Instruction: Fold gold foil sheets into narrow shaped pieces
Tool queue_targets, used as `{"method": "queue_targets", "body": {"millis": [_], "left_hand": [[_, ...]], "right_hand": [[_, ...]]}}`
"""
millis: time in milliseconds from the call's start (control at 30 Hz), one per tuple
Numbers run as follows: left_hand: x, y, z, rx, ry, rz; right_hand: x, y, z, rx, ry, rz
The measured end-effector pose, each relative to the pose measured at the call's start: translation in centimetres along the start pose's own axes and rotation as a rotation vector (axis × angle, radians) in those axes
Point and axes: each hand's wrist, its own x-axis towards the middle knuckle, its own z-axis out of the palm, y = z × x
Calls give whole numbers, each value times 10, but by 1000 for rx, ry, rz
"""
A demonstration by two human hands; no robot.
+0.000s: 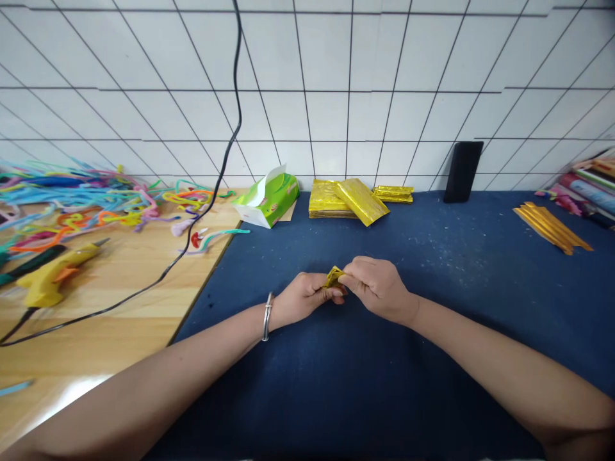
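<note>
Both hands meet over the dark blue mat (384,397) at the middle of the table. My left hand (302,299), with a silver bangle on its wrist, and my right hand (377,285) pinch one small folded piece of gold foil paper (333,278) between their fingertips. The fingers of both hands are closed on it. A stack of gold foil sheets (348,198) lies at the back of the mat by the wall.
Folded gold strips (550,226) lie at the right. A green tissue box (269,200) sits at the mat's back left corner. On the wooden table (120,320) are a yellow glue gun (55,272), its black cable (192,243) and several coloured pipe cleaners (81,195). A black phone (462,171) leans on the tiled wall.
</note>
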Motion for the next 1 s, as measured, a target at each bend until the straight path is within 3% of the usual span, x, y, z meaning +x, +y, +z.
{"method": "queue_targets", "body": {"millis": [267, 367, 567, 700, 1000], "left_hand": [[0, 4, 2, -58, 13, -56], [0, 3, 2, -108, 30, -96], [4, -4, -12, -66, 236, -193], [4, -8, -21, -112, 372, -199], [0, -17, -32, 80, 310, -155]], "right_hand": [[6, -2, -4, 172, -43, 53], [7, 0, -5, 211, -4, 110], [4, 27, -1, 359, 126, 409], [2, 40, 4, 438, 135, 458], [2, 47, 13, 279, 42, 430]]}}
